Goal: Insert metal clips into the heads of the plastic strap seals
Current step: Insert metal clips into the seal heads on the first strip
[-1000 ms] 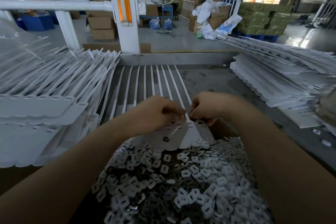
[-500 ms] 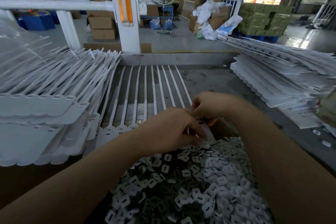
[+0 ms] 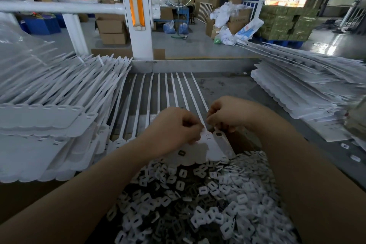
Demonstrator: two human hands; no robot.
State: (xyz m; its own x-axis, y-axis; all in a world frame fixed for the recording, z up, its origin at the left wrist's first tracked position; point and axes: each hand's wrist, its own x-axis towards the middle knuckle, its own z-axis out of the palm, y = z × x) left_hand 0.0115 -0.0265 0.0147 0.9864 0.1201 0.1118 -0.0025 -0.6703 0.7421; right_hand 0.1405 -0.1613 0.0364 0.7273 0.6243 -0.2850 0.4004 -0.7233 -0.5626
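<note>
A joined row of white plastic strap seals (image 3: 206, 148) lies across the table, flags toward me and straps (image 3: 174, 89) running away. My left hand (image 3: 174, 129) hovers over the heads with fingers curled, its thumb and fingertips pinching at a seal head (image 3: 207, 136); what they pinch is hidden. My right hand (image 3: 227, 115) pinches the rightmost strap just above its head (image 3: 219, 134). One dark metal clip (image 3: 181, 152) lies loose on the flags. A box in front of me holds a heap of metal clips (image 3: 198, 194), white and grey.
Tall stacks of strap seal sheets stand at the left (image 3: 49, 117) and at the right (image 3: 309, 93). A metal table wall (image 3: 198, 65) closes the far edge, with a white post (image 3: 138, 16) behind it. A few loose clips (image 3: 354, 157) lie at the right.
My left hand dipped down to the clip heap half a second ago and has come back up to the seal heads. My right hand stayed at the rightmost head.
</note>
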